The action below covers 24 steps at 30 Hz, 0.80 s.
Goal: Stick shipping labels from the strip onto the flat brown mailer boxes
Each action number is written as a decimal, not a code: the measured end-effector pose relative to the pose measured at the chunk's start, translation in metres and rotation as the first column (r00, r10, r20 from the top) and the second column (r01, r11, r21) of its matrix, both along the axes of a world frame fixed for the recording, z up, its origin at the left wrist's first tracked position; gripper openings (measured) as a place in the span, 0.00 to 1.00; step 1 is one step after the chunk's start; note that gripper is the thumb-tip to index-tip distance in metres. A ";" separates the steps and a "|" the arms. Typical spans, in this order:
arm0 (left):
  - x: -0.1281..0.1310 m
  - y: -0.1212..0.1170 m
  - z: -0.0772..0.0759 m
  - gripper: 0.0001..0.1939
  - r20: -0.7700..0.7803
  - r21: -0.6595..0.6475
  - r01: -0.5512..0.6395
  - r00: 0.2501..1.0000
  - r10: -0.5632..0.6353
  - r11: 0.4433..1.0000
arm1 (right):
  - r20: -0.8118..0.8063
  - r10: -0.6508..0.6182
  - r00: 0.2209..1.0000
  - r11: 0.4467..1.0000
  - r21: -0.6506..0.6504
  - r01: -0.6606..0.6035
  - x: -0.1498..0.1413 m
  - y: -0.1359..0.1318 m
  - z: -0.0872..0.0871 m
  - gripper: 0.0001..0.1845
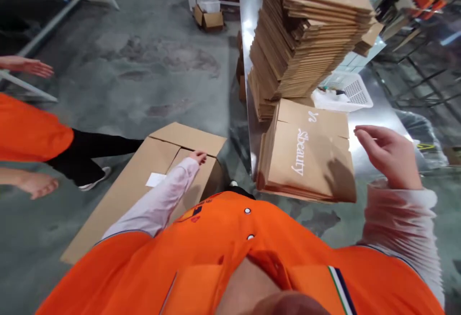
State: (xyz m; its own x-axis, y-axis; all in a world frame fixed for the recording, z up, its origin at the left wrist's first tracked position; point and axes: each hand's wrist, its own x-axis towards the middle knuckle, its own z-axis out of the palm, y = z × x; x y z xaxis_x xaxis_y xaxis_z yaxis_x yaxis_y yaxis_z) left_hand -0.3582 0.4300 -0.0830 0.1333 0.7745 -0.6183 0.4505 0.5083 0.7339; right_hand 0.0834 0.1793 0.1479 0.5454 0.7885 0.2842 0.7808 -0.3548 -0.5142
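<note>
My left hand (199,157) is over a large cardboard box (122,195) on the floor at my left, close to its top flaps. Its fingers are loosely bent and slightly apart, with nothing visible in them; whether they touch the flap I cannot tell. My right hand (391,154) is raised at the right edge of a pile of flat cartons (313,149) with white lettering. Thumb and forefinger point left with a small gap between them, holding nothing. A shadow of the hand falls on the top carton. A white label (155,179) is on the large box.
A tall stack of folded cardboard (306,51) stands on the metal table (251,22). Behind the cartons is a white plastic basket (355,91). At left, a co-worker in an orange shirt (32,127) stands beside the large box. A small open box (211,18) sits farther off.
</note>
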 end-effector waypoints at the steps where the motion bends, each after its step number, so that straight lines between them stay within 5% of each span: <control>1: 0.024 0.010 -0.003 0.11 0.032 -0.036 0.029 0.999 -0.028 0.999 | -0.030 -0.036 0.999 0.999 0.002 0.037 0.007 0.004 -0.002 0.21; 6: 0.118 0.064 0.009 0.17 0.208 -0.167 0.148 0.972 -0.112 0.975 | -0.324 -0.087 0.942 0.995 0.016 0.097 0.034 0.028 -0.011 0.24; 11: 0.183 0.129 0.029 0.25 0.369 -0.256 0.205 0.924 -0.101 0.945 | -0.742 0.034 0.670 0.951 0.230 0.207 0.041 0.053 -0.017 0.19; 15: 0.230 0.172 0.044 0.33 0.457 -0.231 0.116 0.889 0.003 0.966 | -0.896 -0.043 0.441 0.935 0.119 0.333 0.063 0.094 -0.008 0.21; 19: 0.271 0.209 0.065 0.39 0.576 -0.235 0.044 0.811 0.103 0.971 | -0.903 -0.145 0.405 0.939 0.003 0.344 0.106 0.156 -0.002 0.27; 24: 0.306 0.230 0.078 0.36 0.542 -0.320 0.061 0.830 0.130 0.945 | -0.838 -0.433 0.333 0.824 -0.218 0.524 0.152 0.228 -0.023 0.28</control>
State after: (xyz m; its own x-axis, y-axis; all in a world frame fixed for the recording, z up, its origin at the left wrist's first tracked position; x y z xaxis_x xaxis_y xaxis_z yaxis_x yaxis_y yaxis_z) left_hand -0.0527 0.6603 -0.0048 0.5009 0.5645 -0.6561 -0.0015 0.7586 0.6516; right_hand 0.2354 0.4077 0.1251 0.8174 0.3093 -0.4860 -0.3290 -0.4420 -0.8345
